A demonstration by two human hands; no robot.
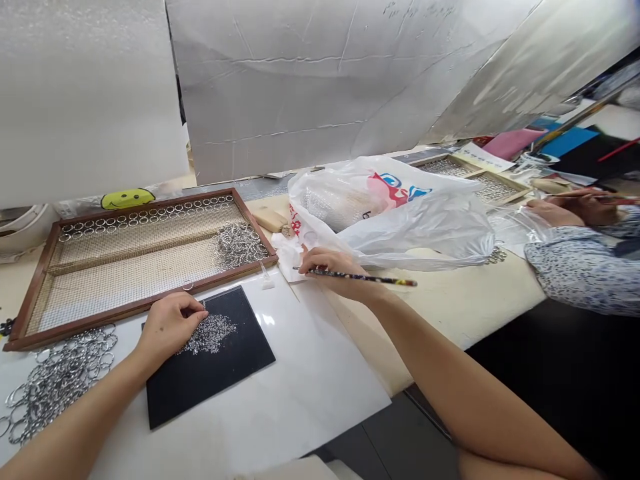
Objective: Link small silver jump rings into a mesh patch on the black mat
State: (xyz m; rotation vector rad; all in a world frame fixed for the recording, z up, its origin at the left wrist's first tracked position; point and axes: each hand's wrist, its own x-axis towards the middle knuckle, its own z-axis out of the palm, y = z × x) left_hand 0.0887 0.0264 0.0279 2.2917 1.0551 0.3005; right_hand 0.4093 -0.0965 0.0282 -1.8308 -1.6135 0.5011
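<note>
Big wooden mesh tray (pixel 35 293) up at 11 o'clock on the tabletop (pixel 310 373), black mat (pixel 220 363) just below it with a little heap of tiny silver bits (pixel 210 332) near its top edge. Left hand (pixel 167 327) curled right at the heap's 9 o'clock edge, fingertips pinched, though can't tell on what. Right hand (pixel 333 270) well off at 2 o'clock, clenched round a thin stick (pixel 360 277) lying 9-to-3, tip pointing toward 9.

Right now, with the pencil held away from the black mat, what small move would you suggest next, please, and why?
Probably bring the right hand and its slim dark patterned pencil back to the pile of tiny silver pieces on the black square mat; the left hand already rests there.
</note>
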